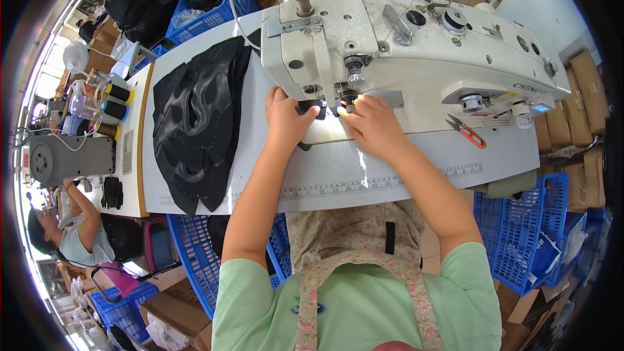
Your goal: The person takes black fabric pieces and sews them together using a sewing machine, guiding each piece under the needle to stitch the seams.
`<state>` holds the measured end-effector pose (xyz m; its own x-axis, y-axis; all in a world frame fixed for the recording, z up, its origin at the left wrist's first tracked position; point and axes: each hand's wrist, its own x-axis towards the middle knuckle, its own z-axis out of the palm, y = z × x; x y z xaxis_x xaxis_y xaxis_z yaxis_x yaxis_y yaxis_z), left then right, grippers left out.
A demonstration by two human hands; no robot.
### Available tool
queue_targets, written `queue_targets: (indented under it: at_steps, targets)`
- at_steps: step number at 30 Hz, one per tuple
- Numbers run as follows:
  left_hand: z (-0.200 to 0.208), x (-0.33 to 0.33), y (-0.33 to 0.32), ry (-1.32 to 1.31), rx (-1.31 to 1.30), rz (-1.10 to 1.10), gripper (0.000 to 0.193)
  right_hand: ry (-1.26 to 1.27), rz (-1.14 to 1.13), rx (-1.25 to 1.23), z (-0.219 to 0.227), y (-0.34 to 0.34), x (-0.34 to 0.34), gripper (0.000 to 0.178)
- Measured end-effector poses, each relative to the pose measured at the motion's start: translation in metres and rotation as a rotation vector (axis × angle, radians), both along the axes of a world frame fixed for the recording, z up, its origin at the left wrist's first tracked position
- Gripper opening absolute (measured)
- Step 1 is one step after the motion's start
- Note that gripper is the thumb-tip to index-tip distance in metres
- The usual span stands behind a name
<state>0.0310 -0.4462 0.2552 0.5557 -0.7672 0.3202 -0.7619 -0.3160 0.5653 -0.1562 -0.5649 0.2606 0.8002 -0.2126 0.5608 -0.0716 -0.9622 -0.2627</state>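
Under the head of a white industrial sewing machine [383, 39] lies a small black piece of material [314, 108], mostly covered by my fingers and the machine. My left hand [286, 117] is closed on its left part, the thumb pressed on top. On the other side of the needle area, my right hand [377, 127] has thumb and fingers pinched together at the piece's right end. Left of my left forearm, a stack of black panels [198, 114] with glossy raised shapes lies on the white table [383, 179].
Orange-handled thread snips [469, 134] lie below the machine arm at right. A printed ruler strip [390, 181] runs along the table's front edge. Blue crates [523, 234] stand at right and below left. Another person [81, 221] sits at a machine on the left.
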Motion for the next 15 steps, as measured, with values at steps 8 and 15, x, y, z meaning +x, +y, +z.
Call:
queue_targets:
  at_steps: [8, 15]
  targets:
    - [-0.0014, -0.0033, -0.0022, 0.044, 0.015, 0.002, 0.026, 0.036, 0.01, 0.042, 0.0021, 0.004, -0.0015, 0.021]
    - [-0.0067, -0.0005, -0.0019, 0.022, 0.013, -0.002, 0.026, 0.042, 0.041, 0.043, -0.0005, 0.0038, -0.0016, 0.031]
